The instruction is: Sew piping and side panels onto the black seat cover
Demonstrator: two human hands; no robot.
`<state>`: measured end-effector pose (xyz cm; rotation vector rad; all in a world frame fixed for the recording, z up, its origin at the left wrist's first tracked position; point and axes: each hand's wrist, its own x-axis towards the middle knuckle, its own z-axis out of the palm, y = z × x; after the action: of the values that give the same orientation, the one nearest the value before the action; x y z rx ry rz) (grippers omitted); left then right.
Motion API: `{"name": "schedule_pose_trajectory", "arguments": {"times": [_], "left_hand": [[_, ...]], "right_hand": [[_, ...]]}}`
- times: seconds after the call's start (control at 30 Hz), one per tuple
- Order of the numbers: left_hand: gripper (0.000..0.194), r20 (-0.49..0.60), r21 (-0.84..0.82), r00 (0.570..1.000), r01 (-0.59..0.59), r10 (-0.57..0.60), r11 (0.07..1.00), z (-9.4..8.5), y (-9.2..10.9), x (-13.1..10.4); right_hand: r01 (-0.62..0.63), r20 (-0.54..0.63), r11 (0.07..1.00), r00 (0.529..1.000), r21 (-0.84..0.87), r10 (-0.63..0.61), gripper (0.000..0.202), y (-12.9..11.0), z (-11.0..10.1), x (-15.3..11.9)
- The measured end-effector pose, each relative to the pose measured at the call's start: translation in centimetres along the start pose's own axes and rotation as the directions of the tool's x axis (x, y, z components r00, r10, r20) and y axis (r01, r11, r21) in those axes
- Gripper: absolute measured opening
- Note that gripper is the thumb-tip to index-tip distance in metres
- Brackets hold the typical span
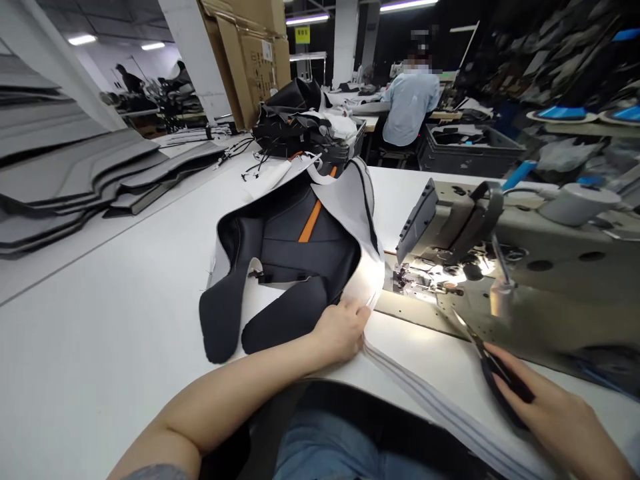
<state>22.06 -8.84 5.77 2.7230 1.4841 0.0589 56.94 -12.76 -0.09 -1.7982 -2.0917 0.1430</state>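
A black padded cover (295, 250) with an orange stripe and pale lining lies on the white table. My left hand (343, 330) is closed on the lining's edge, where a long pale strip (425, 393) with dark lines runs off toward the lower right. In my right hand (550, 407) is a pair of scissors (493, 367), their blades pointing up and left toward the machine bed. The sewing machine (450, 267) stands right of the cover, its lamp lighting the needle area. My left fingertips are partly hidden by the hand itself.
Stacked grey panels (75, 160) lie at the left of the table. A heap of black pieces (295, 120) sits at the back beside cardboard boxes (257, 67). Behind the table a person (411, 103) sits near a grey crate (470, 157). A thread cone (580, 203) stands by the machine.
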Motion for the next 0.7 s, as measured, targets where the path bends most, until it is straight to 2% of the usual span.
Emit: {"name": "schedule_pose_trajectory", "arguments": {"times": [0.07,0.13,0.17,0.3,0.37,0.47,0.57,0.7], "left_hand": [[0.024,0.022,0.034,0.995,-0.099,0.099,0.994,-1.0,0.4,-0.7],[0.014,-0.009,-0.022,0.979,-0.204,0.204,0.979,-2.0,0.1,0.0],[0.010,-0.044,-0.093,0.979,-0.204,0.201,0.974,-2.4,-0.2,0.7],[0.003,-0.162,-0.416,0.987,-0.058,-0.012,0.907,-3.5,-2.0,2.9],[0.008,-0.172,-0.484,0.985,-0.096,0.013,0.870,-3.6,-2.5,3.4],[0.006,-0.168,-0.506,0.980,-0.182,0.110,0.843,-3.6,-2.8,3.6],[0.005,-0.178,-0.488,0.970,-0.233,0.166,0.841,-4.1,-2.9,3.6],[0.005,-0.161,-0.408,0.955,-0.295,0.250,0.864,-5.3,-3.2,3.5]], "right_hand": [[0.045,0.044,0.996,0.998,0.073,-0.048,0.052,-0.6,0.6,0.3],[0.132,0.063,0.983,0.988,0.127,-0.140,0.055,-1.7,1.2,1.0],[0.185,0.069,0.972,0.978,0.142,-0.196,0.055,-2.3,1.5,1.3],[0.296,0.122,0.939,0.940,0.175,-0.319,0.040,-5.3,2.1,2.6],[0.323,0.162,0.929,0.922,0.180,-0.352,0.036,-7.1,2.1,3.2],[0.395,0.203,0.900,0.881,0.186,-0.428,0.036,-10.0,1.9,4.3],[0.417,0.212,0.881,0.861,0.224,-0.462,0.030,-12.7,1.9,5.3],[0.427,0.241,0.871,0.843,0.244,-0.481,0.018,-14.5,2.5,6.0]]}}
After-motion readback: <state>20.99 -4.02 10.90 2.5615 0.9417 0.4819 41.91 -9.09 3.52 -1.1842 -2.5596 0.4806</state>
